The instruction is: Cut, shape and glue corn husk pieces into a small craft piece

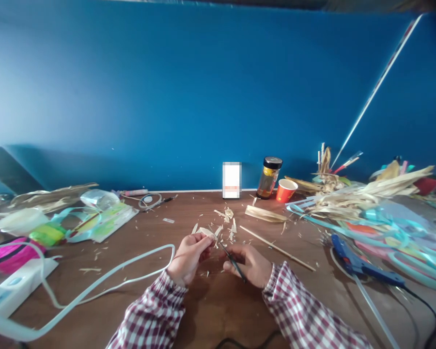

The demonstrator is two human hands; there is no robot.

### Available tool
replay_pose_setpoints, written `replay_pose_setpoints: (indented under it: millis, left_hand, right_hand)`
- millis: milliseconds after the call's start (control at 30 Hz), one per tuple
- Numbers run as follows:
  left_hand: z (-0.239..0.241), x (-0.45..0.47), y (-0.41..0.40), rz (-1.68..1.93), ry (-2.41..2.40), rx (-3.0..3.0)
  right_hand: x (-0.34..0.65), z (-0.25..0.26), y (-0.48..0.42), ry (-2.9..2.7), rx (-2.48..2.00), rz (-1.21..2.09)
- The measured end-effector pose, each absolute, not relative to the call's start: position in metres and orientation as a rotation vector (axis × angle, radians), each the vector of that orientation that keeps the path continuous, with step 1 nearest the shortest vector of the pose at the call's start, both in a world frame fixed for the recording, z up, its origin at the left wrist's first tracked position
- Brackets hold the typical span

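My left hand (187, 257) is closed in a pinch on a small pale piece of dried corn husk (206, 232), held just above the brown table (210, 310). My right hand (249, 264) is closed around small dark-handled scissors (232, 261), whose blades point up and left toward the husk piece. Both hands sit close together at the table's near middle. Pale husk clippings (227, 223) lie scattered just beyond them.
A thin wooden stick (276, 248) lies to the right, then a blue glue gun (359, 264) amid teal ribbon and a husk pile (366, 194). A jar (269, 177) and orange cup (286, 190) stand by the blue wall. White cord (105, 281), packets and pink material lie left.
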State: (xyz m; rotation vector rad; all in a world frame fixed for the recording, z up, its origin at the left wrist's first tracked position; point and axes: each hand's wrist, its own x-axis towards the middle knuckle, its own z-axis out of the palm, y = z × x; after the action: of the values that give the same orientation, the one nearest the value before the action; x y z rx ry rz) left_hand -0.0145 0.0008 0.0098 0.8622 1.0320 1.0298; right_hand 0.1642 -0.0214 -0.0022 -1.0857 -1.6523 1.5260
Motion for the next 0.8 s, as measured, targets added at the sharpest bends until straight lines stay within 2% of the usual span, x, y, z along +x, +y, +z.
replay_pose_setpoints:
  millis: [800]
  left_hand:
    - [0.0134, -0.0125, -0.0008, 1.062, 1.008, 0.896]
  right_hand:
    - [0.1624, 0.0028, -0.0223, -1.614, -1.153, 1.537]
